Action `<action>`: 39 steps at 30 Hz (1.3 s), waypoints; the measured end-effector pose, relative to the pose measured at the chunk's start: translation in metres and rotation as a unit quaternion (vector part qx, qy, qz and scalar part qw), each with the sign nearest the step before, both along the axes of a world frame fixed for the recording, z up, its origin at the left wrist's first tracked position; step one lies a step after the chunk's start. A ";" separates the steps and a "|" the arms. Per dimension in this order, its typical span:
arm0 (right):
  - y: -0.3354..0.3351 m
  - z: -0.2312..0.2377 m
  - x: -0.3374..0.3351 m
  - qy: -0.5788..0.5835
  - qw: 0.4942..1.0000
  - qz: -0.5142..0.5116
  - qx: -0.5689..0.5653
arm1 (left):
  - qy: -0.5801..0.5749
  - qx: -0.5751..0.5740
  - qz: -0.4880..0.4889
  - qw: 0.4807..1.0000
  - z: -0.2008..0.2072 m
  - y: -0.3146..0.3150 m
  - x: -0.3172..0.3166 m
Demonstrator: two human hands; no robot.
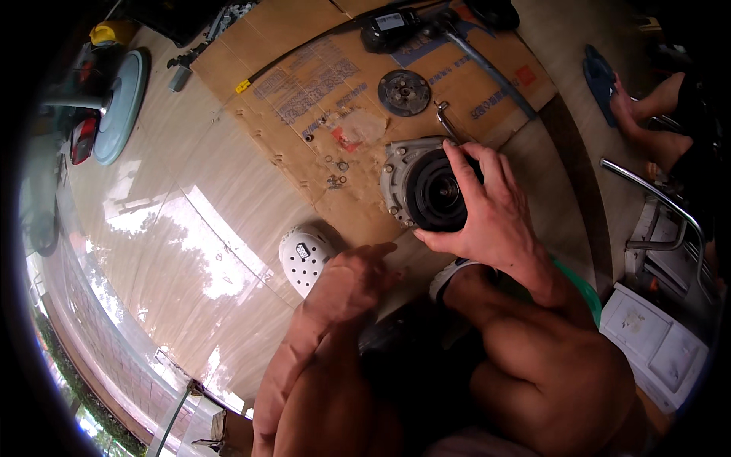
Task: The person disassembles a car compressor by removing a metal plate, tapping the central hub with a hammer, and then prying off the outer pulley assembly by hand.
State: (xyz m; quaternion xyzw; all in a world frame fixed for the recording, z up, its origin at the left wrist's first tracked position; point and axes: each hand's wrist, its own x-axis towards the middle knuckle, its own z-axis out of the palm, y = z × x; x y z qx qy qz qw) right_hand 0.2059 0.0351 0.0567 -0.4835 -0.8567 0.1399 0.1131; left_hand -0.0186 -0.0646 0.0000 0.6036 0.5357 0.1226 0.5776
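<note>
My right hand (495,206) is wrapped round the rim of a black grooved pulley (423,190), its thumb at the near edge and its fingers along the right and far side. The pulley sits on a grey metal compressor body (392,179) with bolts round its flange, standing on the cardboard. Closer to me, my left hand (358,278) hangs over a white clog, fingers loosely stretched to the right and nothing seen in them. Just beyond the compressor lie a round dark clutch plate (404,93) and a bent metal tool (444,114).
Small washers and rings (336,172) lie scattered on the cardboard sheet (266,114). A long-handled tool (487,68) and a black device (390,29) are at its far side. A round-based stand (123,107) is far left; another person's foot (623,107) and a metal-framed chair (655,190) are right.
</note>
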 end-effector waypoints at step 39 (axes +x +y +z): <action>-0.002 -0.006 -0.002 -0.014 0.999 -0.012 -0.031 | -0.012 -0.021 0.007 1.000 0.001 0.011 -0.001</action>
